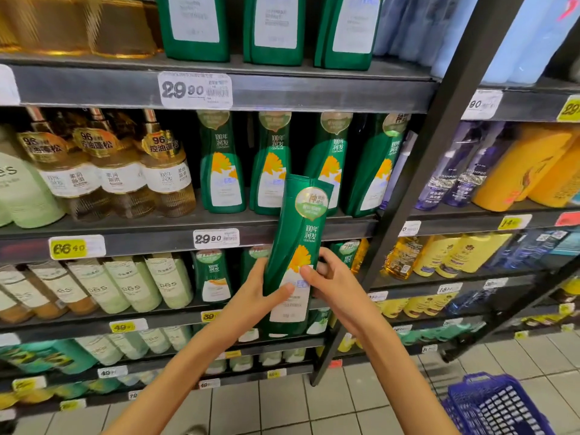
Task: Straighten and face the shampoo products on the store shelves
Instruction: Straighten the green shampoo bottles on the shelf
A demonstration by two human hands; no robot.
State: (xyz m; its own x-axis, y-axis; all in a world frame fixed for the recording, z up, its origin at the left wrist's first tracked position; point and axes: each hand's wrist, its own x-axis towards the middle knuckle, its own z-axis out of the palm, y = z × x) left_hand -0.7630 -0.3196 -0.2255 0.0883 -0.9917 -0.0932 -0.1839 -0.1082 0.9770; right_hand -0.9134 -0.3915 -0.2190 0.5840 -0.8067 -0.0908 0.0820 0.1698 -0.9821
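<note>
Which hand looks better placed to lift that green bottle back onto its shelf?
Probably the left hand: its thumb lies well across the green bottle, while the right hand pinches just its edge.

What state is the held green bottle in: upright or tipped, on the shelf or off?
Off the shelf and tipped: the green bottle leans with its top to the right, gripped by the left hand and right hand.
</note>
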